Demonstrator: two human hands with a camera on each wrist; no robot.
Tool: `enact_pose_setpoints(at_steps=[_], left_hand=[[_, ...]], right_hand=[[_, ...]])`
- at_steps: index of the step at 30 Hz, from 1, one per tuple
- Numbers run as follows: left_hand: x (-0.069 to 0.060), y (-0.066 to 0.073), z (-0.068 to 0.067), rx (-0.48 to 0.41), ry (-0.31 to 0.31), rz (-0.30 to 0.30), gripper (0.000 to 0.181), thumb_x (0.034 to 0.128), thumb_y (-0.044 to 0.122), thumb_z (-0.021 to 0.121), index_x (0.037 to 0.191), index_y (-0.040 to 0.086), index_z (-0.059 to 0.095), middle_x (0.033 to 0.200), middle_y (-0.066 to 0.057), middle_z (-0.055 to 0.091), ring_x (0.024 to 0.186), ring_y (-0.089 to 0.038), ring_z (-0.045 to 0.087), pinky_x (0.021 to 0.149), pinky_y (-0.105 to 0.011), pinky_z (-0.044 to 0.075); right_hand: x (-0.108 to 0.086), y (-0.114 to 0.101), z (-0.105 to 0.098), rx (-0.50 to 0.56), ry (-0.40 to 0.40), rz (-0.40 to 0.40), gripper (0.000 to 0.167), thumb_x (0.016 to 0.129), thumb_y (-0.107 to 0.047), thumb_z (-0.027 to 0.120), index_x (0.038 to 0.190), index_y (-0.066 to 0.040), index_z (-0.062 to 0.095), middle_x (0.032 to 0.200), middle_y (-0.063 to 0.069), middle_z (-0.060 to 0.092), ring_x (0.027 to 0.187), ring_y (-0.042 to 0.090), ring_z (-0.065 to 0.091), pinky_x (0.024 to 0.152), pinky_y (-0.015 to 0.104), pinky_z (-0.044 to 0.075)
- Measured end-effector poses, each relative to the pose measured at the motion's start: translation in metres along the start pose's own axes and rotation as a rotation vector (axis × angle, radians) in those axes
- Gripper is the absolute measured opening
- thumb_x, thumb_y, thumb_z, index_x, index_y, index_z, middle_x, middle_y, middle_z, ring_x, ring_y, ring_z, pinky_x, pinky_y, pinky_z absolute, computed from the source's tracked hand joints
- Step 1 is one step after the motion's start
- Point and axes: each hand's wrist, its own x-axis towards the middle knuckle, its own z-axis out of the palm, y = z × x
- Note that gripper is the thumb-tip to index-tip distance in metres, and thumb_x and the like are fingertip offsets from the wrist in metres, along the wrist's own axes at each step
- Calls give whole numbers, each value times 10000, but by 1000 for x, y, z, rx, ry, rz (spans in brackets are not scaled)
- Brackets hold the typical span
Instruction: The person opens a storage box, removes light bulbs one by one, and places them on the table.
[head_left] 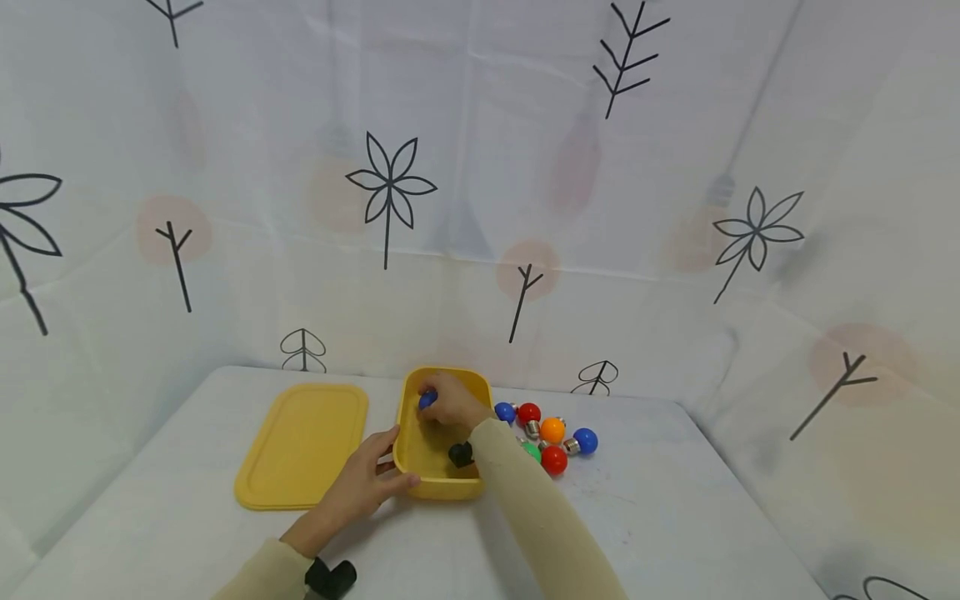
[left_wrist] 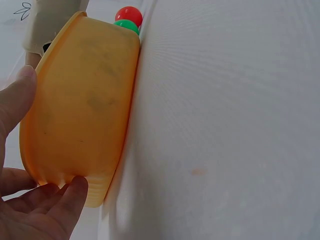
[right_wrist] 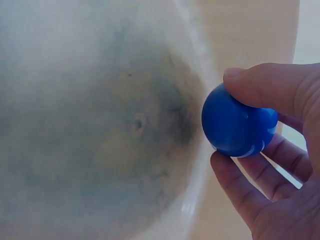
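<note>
A yellow plastic container (head_left: 442,490) stands in the middle of the table. At its near left corner, my left hand (head_left: 363,475) grips it, thumb on the front and fingers along the left side; the left wrist view shows the fingers (left_wrist: 70,202) against its wall. Inside the container, my right hand (head_left: 450,404) pinches a blue light bulb (right_wrist: 237,122) between thumb and fingers, near the far left. Only the bulb's round blue part shows; its base is hidden by the hand.
A yellow lid (head_left: 303,446) lies flat left of the container. Several coloured bulbs with metal bases lie to the right, among them a red bulb (head_left: 554,460), an orange bulb (head_left: 552,430) and a blue bulb (head_left: 586,441). A patterned white cloth (head_left: 465,308) hangs behind the table.
</note>
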Motion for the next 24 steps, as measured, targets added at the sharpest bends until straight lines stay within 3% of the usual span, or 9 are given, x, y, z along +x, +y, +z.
enact_pose_setpoints(at_steps=[7,17,24], left_hand=[[1,0,1,4,-4,-20,842,805,241,778,1470,-1,322,1390,-151,440,1250,-297,478,966,-330,483],[1,0,0,16,-9,-36,851,803,271,778,1476,18,323,1386,-132,444,1248,-284,479,969,-331,482],[1,1,0,10,4,-28,850,804,260,778,1469,-6,321,1389,-145,441,1251,-289,477,974,-342,481]], right_hand=[[-5,-11,-11,-22,24,-16,329,857,-177,727,1176,-172,647,1104,9,520,946,172,510,942,361,507],[-13,-26,-28,-105,35,-115,361,866,-213,717,1210,-170,614,1172,4,499,1048,172,516,941,342,518],[-34,-33,-41,-138,57,-183,371,886,-225,698,1235,-142,603,1183,13,494,1063,173,510,949,358,512]])
